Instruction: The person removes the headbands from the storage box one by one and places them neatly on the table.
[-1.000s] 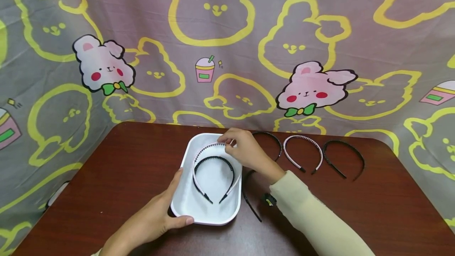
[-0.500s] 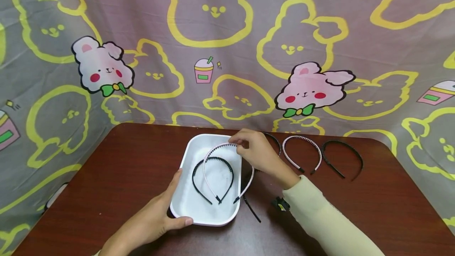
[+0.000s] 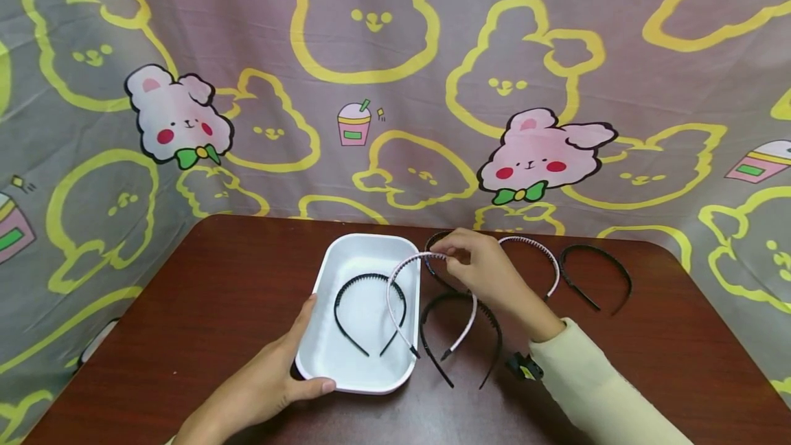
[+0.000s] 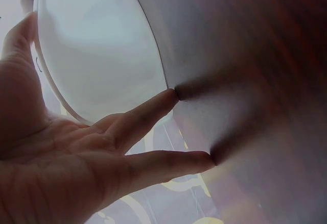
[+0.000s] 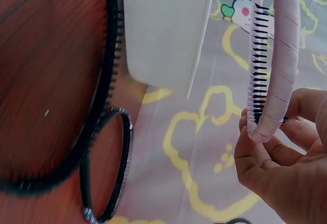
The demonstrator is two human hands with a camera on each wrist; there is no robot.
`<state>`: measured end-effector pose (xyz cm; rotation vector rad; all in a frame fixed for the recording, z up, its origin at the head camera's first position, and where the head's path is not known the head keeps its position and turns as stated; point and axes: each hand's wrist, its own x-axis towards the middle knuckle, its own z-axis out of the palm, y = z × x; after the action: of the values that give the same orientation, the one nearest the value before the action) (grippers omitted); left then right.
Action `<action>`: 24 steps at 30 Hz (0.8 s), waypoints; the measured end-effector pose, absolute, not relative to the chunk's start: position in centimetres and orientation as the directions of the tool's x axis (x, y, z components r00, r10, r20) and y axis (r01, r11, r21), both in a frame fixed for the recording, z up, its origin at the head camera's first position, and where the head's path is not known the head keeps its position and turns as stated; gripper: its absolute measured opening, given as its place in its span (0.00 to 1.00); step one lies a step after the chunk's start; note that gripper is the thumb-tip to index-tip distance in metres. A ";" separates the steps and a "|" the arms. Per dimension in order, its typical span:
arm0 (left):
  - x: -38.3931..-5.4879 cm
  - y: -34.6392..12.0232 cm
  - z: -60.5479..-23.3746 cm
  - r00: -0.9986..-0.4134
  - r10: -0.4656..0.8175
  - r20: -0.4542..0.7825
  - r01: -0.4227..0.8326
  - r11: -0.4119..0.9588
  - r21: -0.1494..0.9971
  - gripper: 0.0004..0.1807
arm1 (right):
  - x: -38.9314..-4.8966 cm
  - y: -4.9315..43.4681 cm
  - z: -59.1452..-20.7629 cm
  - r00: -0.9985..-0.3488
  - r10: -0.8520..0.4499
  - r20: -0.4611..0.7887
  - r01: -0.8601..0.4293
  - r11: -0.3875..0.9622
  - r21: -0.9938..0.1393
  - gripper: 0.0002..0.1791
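Observation:
My right hand [image 3: 488, 270] pinches a pale pink toothed headband [image 3: 391, 287] at the top of its arch, in the air over the white tray's right rim. The right wrist view shows the pink headband [image 5: 286, 45] between thumb and fingers, its black teeth visible. Inside the white tray [image 3: 315, 356] lies a black toothed headband [image 3: 336, 314]. My left hand [image 3: 266, 373] rests at the tray's near left corner, thumb over the rim. In the left wrist view, two fingers of my left hand [image 4: 61, 168] stretch out straight beside the white tray [image 4: 97, 45], tips at the table.
Right of the tray, a black headband [image 3: 498, 335] lies on the brown table [image 3: 649, 369]. Behind it a dark headband [image 3: 428, 263] is partly hidden by my right hand. Farther right lie a pink headband [image 3: 553, 259] and another black one [image 3: 629, 280]. A patterned curtain [image 3: 395, 108] stands behind.
My right hand has moved right with the pink headband, from above the tray to across its right rim. My left hand and the black headband in the tray stay put.

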<state>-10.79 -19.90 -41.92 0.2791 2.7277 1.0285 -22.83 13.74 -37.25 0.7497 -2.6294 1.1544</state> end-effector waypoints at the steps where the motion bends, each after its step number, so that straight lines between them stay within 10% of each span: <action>1: -10.8 -19.9 -41.9 -0.959 0.251 -0.132 0.101 0.737 0.668 0.71 | -22.8 14.1 -37.3 -0.864 -0.370 0.341 -0.502 0.579 -0.643 0.17; 24: -10.7 -20.0 -41.9 -0.960 0.249 -0.125 0.104 0.735 0.670 0.71 | -22.1 21.9 -40.2 -0.922 -0.282 0.266 -0.387 0.698 -0.602 0.18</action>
<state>-10.74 -20.03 -41.95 0.2810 2.7309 1.0360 -22.11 21.90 -40.21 0.5458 -2.7518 1.0285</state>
